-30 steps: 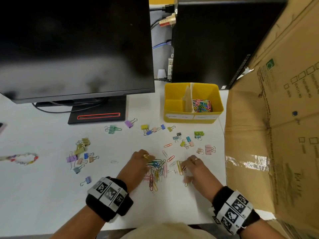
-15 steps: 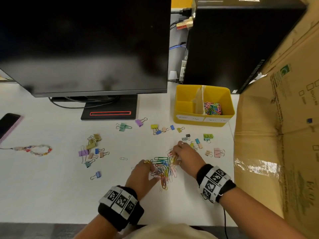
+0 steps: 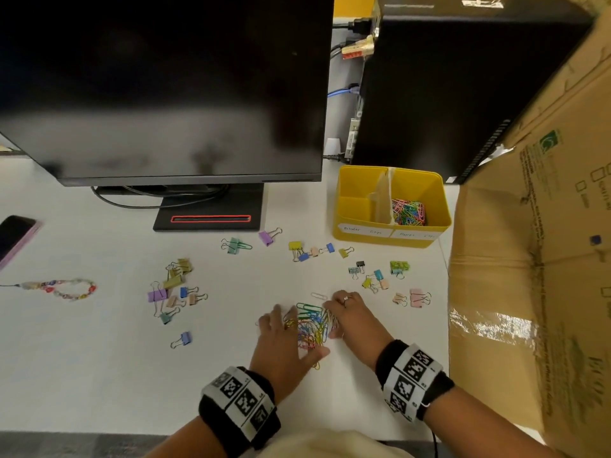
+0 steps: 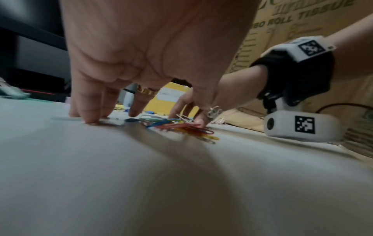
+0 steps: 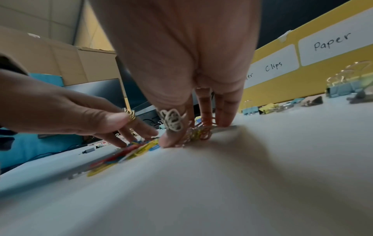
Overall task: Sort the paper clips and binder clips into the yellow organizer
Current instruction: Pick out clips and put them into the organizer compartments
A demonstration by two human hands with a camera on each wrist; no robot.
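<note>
A pile of coloured paper clips [image 3: 310, 325] lies on the white desk [image 3: 99, 375] between my two hands. My left hand [image 3: 284, 335] rests at the pile's left with straight, spread fingers [image 4: 88, 108] touching the desk. My right hand [image 3: 350, 315] is at the pile's right, its fingertips [image 5: 224, 115] pressed down against a bunch of clips [image 5: 201, 132]. The yellow organizer [image 3: 360, 233] stands at the back right, with paper clips [image 3: 408, 211] in its right compartment. Binder clips [image 3: 175, 285] lie scattered left of the pile and others [image 3: 377, 276] lie in front of the organizer.
A black monitor [image 3: 165, 87] on its stand and a black computer tower [image 3: 446, 87] close off the back. A large cardboard box [image 3: 535, 276] walls the right side. A phone [image 3: 13, 236] and a bead strap [image 3: 66, 289] lie at far left.
The two hands have closed in on the paper clip pile from either side. The right hand has come back from the pile's far side to its right edge, bunching the clips tighter.
</note>
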